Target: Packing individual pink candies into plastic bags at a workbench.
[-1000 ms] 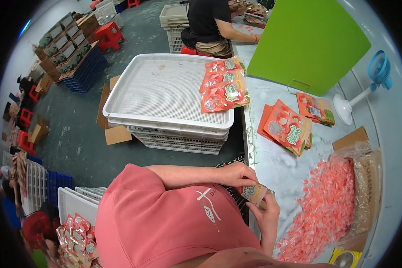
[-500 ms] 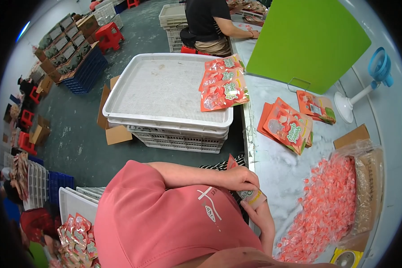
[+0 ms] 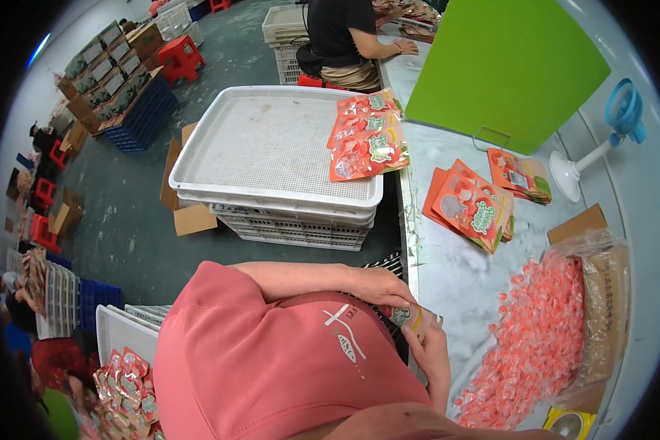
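Close against my body, at the table's edge, I hold a candy pouch [image 3: 403, 315] between both hands. My left hand [image 3: 381, 285] is closed on its upper side, fingers lying over it. My right hand [image 3: 430, 353] grips its lower side, thumb on the front; some of its fingers are hidden. Only part of the pouch's printed front shows. On the marble-patterned table, flat red-orange pouches [image 3: 468, 209] lie in a stack, with a smaller stack of pouches [image 3: 517, 176] beyond. A heap of small wrapped pink candies [image 3: 524, 341] spills from a plastic-lined carton [image 3: 601, 315] near my right hand.
A white mesh tray [image 3: 264, 147] on stacked crates carries a row of pouches [image 3: 370, 147]. A green board [image 3: 506, 70] and a blue fan [image 3: 623, 110] stand at the table's back. A co-worker in black [image 3: 341, 37] sits beyond. Filled pouches [image 3: 128, 389] lie at lower left.
My left hand has moved slightly left and down, its fingers now flatter over the pouch. The red corner sticking up above that hand no longer shows. The co-worker's hand has shifted.
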`<action>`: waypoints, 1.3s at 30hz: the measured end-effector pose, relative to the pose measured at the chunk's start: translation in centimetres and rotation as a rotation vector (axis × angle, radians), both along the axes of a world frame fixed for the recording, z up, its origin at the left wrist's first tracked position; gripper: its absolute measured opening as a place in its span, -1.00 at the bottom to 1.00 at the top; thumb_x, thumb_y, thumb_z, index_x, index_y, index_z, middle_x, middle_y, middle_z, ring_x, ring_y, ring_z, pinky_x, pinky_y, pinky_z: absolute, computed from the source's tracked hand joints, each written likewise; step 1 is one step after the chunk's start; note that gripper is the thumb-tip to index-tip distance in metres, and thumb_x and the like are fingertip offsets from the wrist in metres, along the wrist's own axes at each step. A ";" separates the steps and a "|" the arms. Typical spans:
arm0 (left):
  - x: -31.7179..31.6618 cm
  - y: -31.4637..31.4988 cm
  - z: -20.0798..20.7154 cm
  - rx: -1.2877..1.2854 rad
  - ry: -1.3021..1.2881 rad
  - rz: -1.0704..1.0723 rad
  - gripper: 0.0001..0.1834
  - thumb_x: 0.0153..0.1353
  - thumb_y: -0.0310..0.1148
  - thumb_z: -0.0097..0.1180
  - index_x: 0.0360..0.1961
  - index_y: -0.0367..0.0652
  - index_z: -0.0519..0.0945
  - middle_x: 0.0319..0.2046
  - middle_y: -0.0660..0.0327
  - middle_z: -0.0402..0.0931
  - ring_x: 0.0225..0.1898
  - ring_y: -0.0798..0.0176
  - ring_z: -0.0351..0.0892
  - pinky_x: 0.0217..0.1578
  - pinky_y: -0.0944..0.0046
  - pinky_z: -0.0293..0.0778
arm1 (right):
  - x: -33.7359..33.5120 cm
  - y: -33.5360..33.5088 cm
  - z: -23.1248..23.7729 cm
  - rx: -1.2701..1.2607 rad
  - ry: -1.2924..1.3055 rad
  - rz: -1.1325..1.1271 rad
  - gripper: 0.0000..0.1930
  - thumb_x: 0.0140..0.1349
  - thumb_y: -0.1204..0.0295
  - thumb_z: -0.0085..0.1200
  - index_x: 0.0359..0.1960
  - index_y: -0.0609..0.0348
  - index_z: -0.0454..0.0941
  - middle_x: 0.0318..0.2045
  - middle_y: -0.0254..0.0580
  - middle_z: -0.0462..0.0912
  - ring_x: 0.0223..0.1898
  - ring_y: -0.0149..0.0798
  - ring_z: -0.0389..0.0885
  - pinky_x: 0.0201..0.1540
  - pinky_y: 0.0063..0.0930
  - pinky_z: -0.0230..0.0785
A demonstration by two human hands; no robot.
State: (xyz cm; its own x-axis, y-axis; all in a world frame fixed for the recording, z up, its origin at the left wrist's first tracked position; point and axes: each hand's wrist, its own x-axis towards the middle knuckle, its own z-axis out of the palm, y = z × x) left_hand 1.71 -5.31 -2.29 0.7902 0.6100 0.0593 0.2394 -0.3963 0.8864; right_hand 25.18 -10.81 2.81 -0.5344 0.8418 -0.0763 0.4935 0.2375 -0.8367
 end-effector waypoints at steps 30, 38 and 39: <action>1.8 -1.4 -2.2 -0.202 -0.171 -0.031 -0.56 0.51 -0.16 -0.15 0.17 -0.28 0.49 0.01 -0.04 0.58 0.05 0.03 0.58 0.08 0.16 0.45 | 2.5 -1.2 -1.2 -0.130 -0.039 -0.057 -0.81 0.17 0.47 0.24 -0.23 0.31 0.59 -0.37 0.03 0.65 -0.38 -0.11 0.64 -0.27 -0.34 0.44; 2.1 -1.5 -0.8 -0.274 -0.069 -0.090 -0.54 0.50 -0.14 -0.16 0.12 -0.32 0.50 -0.04 -0.05 0.59 0.01 0.05 0.59 0.05 0.16 0.46 | 2.9 -1.6 -2.8 -0.106 0.030 0.068 -0.84 0.26 0.54 0.13 -0.16 0.32 0.59 -0.32 -0.16 0.67 -0.28 -0.36 0.56 -0.20 -0.42 0.42; 2.1 -1.5 -1.0 -0.281 -0.072 -0.080 -0.55 0.50 -0.14 -0.16 0.12 -0.32 0.50 -0.03 -0.05 0.59 0.01 0.05 0.59 0.05 0.16 0.46 | 2.7 -1.6 -2.6 -0.104 0.045 0.039 -0.80 0.21 0.50 0.16 -0.14 0.30 0.59 -0.29 -0.04 0.66 -0.25 -0.14 0.60 -0.17 -0.32 0.44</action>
State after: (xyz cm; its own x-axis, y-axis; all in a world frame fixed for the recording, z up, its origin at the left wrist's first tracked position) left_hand 3.82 -6.83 -3.30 0.8364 0.5463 -0.0459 0.1501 -0.1477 0.9776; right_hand 27.88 -12.45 0.24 -0.5711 0.8093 -0.1377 0.4471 0.1660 -0.8789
